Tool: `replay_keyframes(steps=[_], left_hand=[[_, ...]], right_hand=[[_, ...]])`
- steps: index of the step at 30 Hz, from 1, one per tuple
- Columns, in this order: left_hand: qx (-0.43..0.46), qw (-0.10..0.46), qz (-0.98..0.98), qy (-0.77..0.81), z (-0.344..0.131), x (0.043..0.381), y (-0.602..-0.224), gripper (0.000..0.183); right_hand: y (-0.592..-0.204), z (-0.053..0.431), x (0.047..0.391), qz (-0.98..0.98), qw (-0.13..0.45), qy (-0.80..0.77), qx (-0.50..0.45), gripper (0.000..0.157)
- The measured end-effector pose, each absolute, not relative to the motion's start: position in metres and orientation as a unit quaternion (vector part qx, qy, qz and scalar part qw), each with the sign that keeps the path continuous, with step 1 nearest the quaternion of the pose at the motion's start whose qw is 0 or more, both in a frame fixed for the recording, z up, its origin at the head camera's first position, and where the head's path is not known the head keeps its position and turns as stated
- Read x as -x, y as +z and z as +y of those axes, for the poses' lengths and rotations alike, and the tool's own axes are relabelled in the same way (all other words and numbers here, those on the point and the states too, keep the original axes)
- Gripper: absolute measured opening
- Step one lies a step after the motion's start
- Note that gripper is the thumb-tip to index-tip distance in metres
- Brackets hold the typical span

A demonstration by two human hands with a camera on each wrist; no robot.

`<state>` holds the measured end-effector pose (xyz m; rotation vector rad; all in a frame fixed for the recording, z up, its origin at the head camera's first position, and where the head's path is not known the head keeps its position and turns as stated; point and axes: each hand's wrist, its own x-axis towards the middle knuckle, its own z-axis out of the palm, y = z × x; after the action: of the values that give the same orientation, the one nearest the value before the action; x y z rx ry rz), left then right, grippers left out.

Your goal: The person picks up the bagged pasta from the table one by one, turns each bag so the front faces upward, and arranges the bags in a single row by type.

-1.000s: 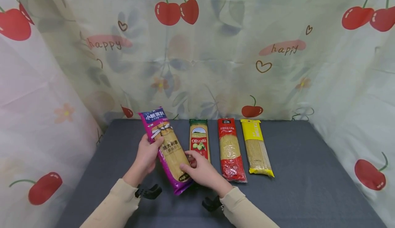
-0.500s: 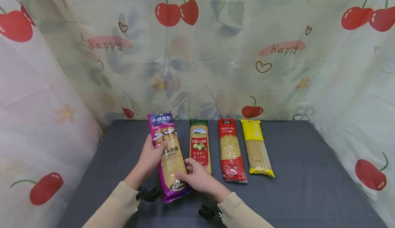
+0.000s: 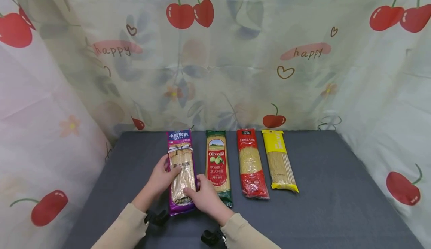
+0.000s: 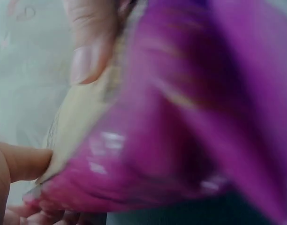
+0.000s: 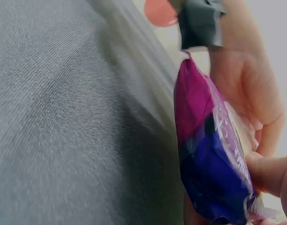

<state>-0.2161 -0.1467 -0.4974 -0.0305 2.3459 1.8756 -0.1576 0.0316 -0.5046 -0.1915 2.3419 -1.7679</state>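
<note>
A purple packet of spaghetti (image 3: 182, 180) is between both hands at the left of the row in the head view. My left hand (image 3: 159, 178) grips its left side, thumb on the front. My right hand (image 3: 208, 199) holds the lower right side, its thumb also on the front. The left wrist view has the purple wrapper (image 4: 134, 154) close up and blurred, with both thumbs on its pale face. In the right wrist view the packet's blue and purple end (image 5: 211, 159) shows over the grey cloth. Fingers behind the packet are mostly hidden.
Right of it lie a green-ended Olivoilà pasta packet (image 3: 217, 168), a red pasta packet (image 3: 250, 161) and a yellow one (image 3: 279, 163). They rest on a dark grey tabletop (image 3: 330, 204). A cherry-patterned curtain (image 3: 215, 73) encloses the back and sides.
Both hands have brought the purple packet from a leftward tilt to nearly straight, in line with the row. Its top moved right, and the Olivoilà packet is now uncovered down to its lower end.
</note>
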Motion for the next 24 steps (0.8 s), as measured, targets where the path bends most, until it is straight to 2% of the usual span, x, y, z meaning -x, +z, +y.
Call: replay_keyframes(steps=[11, 24], left_hand=[[0.032, 0.104, 0.793, 0.600, -0.156, 0.244, -0.509, 0.062], [0.027, 0.093, 0.822, 0.562, -0.161, 0.252, -0.514, 0.063]], right_hand=[[-0.512, 0.016, 0.169, 0.799, 0.108, -0.590, 0.041, 0.038], [-0.515, 0.012, 0.179, 0.827, 0.116, -0.547, 0.057, 0.040]])
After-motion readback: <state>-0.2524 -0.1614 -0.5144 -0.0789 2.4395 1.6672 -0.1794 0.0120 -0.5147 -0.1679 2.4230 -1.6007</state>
